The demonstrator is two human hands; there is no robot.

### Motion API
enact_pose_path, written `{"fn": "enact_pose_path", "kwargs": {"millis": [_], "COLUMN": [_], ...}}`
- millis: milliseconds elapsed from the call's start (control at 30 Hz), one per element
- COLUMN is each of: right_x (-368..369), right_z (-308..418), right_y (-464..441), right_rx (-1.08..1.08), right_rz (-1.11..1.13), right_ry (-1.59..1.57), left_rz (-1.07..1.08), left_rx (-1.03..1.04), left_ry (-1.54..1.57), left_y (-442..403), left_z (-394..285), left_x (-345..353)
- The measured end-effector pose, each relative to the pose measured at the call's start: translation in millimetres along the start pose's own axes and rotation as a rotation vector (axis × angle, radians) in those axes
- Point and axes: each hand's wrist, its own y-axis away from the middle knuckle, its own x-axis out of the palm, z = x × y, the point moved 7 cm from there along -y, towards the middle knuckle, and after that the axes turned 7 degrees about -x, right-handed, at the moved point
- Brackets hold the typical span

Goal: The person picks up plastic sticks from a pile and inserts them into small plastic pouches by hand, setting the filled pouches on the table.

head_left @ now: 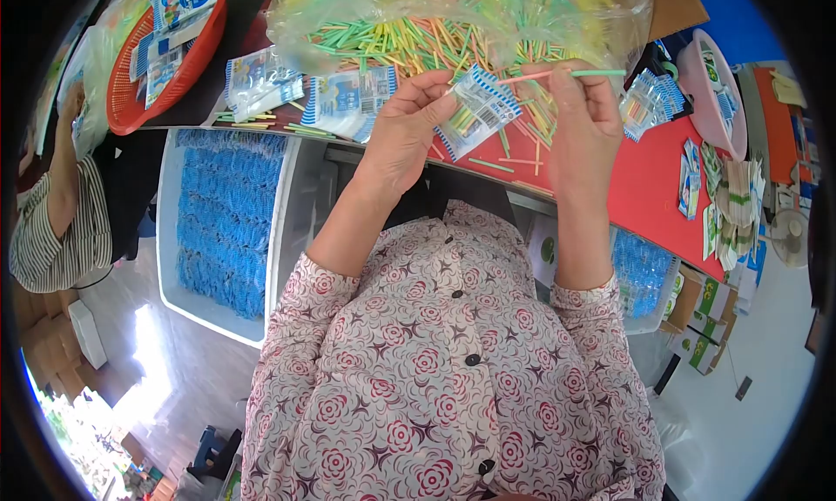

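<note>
My left hand (401,139) pinches a small clear packet (477,122) with blue striped ends, which has several coloured sticks inside. At the packet's upper right edge is the tip of a thin pink stick (528,77). My right hand (582,126) grips that stick together with a green stick (603,72) between thumb and fingers. Whether the pink tip is inside the packet I cannot tell. Beyond both hands lies a heap of loose pastel sticks (409,48). Left of my left hand rest flat packets (348,98), and a filled packet (646,109) lies right of my right hand.
A large clear plastic bag (575,13) covers the heap's back. At the left stands a red basket (124,109) of packets; a pink basket (738,126) is at the right. Below the table edge is a white bin (272,248) of blue-striped packets. A person's striped sleeve (74,213) shows far left.
</note>
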Motion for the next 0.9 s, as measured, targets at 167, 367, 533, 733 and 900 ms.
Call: {"fn": "enact_pose_path", "kwargs": {"millis": [167, 367, 533, 733, 900], "right_x": [16, 18, 21, 6, 4], "right_z": [-11, -20, -20, -24, -25], "right_y": [7, 5, 3, 2, 1], "right_rx": [-0.087, 0.015, 0.094, 0.092, 0.086], "right_rz": [0.118, 0.103, 0.111, 0.082, 0.106], "right_ry": [0.151, 0.168, 0.191, 0.164, 0.185], "left_rz": [-0.013, -0.039, -0.092, -0.105, -0.092], "left_rx": [0.007, 0.025, 0.009, -0.063, -0.075], "left_ry": [-0.056, 0.018, -0.020, 0.005, -0.053], "left_y": [0, -3, 0, 5, 3], "left_z": [0, -4, -9, -3, -4], "left_x": [2, 3, 6, -1, 4]}}
